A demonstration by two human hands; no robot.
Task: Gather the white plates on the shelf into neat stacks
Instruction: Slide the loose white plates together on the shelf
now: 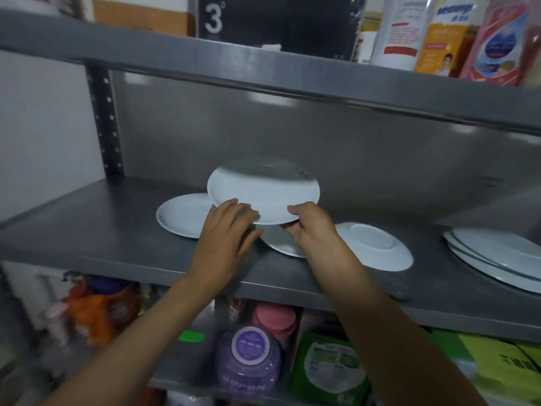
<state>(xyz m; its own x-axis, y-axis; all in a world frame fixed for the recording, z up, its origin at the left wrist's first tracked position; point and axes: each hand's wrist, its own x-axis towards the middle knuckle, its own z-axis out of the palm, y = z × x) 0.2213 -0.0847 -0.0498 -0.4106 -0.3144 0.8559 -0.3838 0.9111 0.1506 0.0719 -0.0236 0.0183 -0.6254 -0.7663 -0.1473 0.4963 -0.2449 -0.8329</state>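
Note:
A white plate is held tilted above the grey metal shelf. My right hand pinches its front right rim, thumb on top. My left hand rests with straight fingers on its front left rim. Under the raised plate lies another white plate, mostly hidden by my hands. A flat white plate lies to the left. An upside-down white plate sits to the right. At the far right stands a stack of larger white plates.
The shelf above hangs low over the plates and carries bottles and a dark box. The shelf below holds a purple jar, a green packet and other goods. A perforated upright post stands at the left.

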